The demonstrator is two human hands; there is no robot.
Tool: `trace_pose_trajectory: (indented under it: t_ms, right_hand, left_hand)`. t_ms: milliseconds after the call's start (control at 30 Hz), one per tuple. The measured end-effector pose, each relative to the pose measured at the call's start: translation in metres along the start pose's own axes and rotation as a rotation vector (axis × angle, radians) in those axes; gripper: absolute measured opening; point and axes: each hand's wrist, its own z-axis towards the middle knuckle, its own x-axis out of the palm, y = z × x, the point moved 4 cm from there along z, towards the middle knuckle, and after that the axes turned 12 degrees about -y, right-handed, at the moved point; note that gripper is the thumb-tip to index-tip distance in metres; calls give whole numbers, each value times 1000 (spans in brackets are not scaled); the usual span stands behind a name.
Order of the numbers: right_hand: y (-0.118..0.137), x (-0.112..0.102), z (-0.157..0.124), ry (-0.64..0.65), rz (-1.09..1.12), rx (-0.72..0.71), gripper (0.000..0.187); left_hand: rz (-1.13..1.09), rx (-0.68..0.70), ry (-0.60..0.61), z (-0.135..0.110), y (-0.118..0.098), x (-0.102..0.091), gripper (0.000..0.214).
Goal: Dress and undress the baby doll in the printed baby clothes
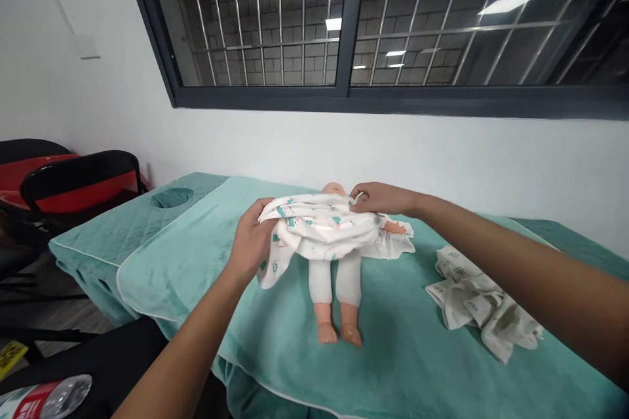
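A baby doll [322, 285] lies on its back on a green-covered bed, feet toward me. Over its torso is a white printed baby garment [314, 226], bunched up and hiding most of the body and face. My left hand [253, 239] grips the garment's left edge, thumb on top. My right hand [376, 200] pinches the garment's upper edge near the doll's head, of which only the top shows. One doll arm [394, 228] pokes out at the right, partly within a sleeve. The doll's white-clad legs and bare feet are uncovered.
A second crumpled white printed garment [484, 301] lies on the bed [275, 353] under my right forearm. Red and black chairs [83, 186] stand at the left. A plastic bottle [49, 399] is at the lower left. A white wall and barred window are behind.
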Motion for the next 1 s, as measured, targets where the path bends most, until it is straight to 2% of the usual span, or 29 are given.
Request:
trace_pose_trajectory:
  t_ms: [100, 200, 267, 367, 467, 533, 633, 733, 800, 867, 967, 1000]
  right_hand:
    - [20, 24, -12, 34, 159, -175, 57]
    - [51, 55, -30, 166, 382, -363, 73]
    - [62, 77, -38, 212, 506, -403, 64]
    - [51, 110, -32, 91, 737, -202, 39]
    - [29, 145, -20, 3, 1054, -1, 36]
    - [18, 168, -16, 56, 1237, 106, 38]
    - [10, 190, -19, 234, 1304, 176, 37]
    - [4, 191, -28, 407, 1178, 78, 42]
    - [-8, 183, -29, 407, 1017, 16, 41]
    - [-25, 169, -22, 290, 840, -39, 37]
    - [-52, 147, -6, 34, 649, -65, 36]
    - [-59, 141, 0, -56, 614, -55, 36]
  left_hand:
    - [-38, -18, 108, -4, -12, 16, 26]
    - [-86, -14, 145, -6, -22, 32, 26]
    - [-157, -19, 108, -6, -20, 38, 31]
    - [-227, -45, 96, -8, 0, 44, 53]
    - [-144, -83, 143, -15, 32, 50, 75]
    - [-94, -109, 159, -20, 51, 49, 74]
    - [2, -210, 157, -18, 73, 40, 61]
    - [77, -330, 104, -6, 91, 20, 50]
    - [96, -358, 53, 4, 104, 8, 46]
    - [250, -350, 117, 8, 120, 4, 37]
    - [616, -259, 371, 4, 140, 12, 28]
    - [716, -194, 400, 2, 141, 15, 33]
